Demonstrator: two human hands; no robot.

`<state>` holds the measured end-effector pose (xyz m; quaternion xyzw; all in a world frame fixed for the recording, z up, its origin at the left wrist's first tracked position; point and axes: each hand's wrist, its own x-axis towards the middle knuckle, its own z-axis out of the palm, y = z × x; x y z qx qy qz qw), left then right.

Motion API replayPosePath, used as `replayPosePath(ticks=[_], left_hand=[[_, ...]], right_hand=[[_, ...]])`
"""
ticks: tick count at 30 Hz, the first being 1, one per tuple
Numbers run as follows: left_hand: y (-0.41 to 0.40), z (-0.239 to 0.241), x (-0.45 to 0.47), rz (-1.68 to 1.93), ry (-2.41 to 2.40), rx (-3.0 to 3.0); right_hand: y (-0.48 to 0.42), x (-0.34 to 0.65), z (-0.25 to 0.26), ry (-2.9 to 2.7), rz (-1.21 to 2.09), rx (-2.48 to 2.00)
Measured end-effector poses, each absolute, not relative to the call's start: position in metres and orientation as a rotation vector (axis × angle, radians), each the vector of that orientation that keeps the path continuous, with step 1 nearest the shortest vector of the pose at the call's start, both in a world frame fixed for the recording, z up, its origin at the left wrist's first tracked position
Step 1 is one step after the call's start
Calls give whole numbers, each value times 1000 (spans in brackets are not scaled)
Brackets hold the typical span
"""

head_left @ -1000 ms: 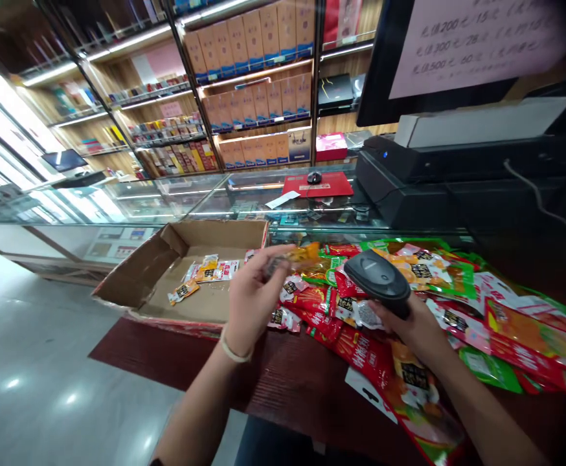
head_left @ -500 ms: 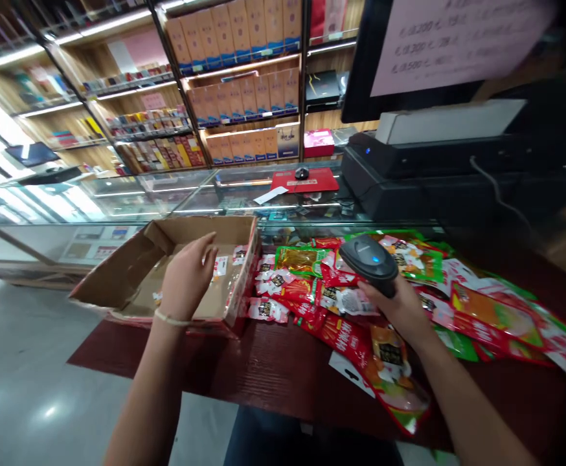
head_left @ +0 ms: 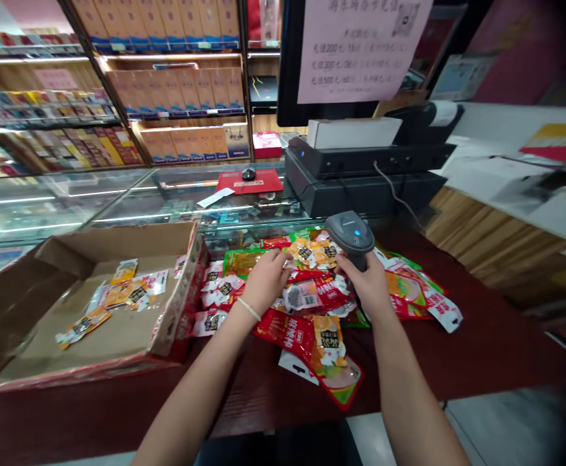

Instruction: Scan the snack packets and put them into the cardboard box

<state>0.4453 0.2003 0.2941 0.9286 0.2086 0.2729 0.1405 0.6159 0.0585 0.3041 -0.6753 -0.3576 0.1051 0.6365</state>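
My right hand grips a dark barcode scanner by its handle, with its head above the snack packets. Over the middle of the pile, my left hand reaches with bent fingers, thumb and fingertips a little apart near the small orange-and-white packets; whether they touch one is unclear. Red snack bags and a green-edged bag lie beneath and around the hands. In the open cardboard box on the left are several small packets.
A glass display counter runs behind the pile, bearing a computer mouse on a red mat. A black register unit stands behind the scanner. The dark red tabletop lies in front.
My left hand has moved right, from over the box to the packet pile. My right hand still holds the scanner. The view has turned to the right, showing more of the box's contents.
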Motion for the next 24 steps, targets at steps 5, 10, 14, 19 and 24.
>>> replayPosePath(ticks=[5, 10, 14, 19, 24], left_hand=[[206, 279, 492, 745, 408, 2851], [208, 281, 502, 571, 605, 2946], [205, 288, 485, 636, 729, 2906], [211, 285, 439, 996, 769, 2396], [227, 269, 400, 1175, 806, 1665]], right_hand=[[52, 631, 306, -601, 237, -1426], [52, 632, 305, -536, 273, -1367], [53, 625, 305, -601, 289, -1397], [58, 618, 300, -735, 301, -1517], [66, 603, 294, -864, 404, -1500]])
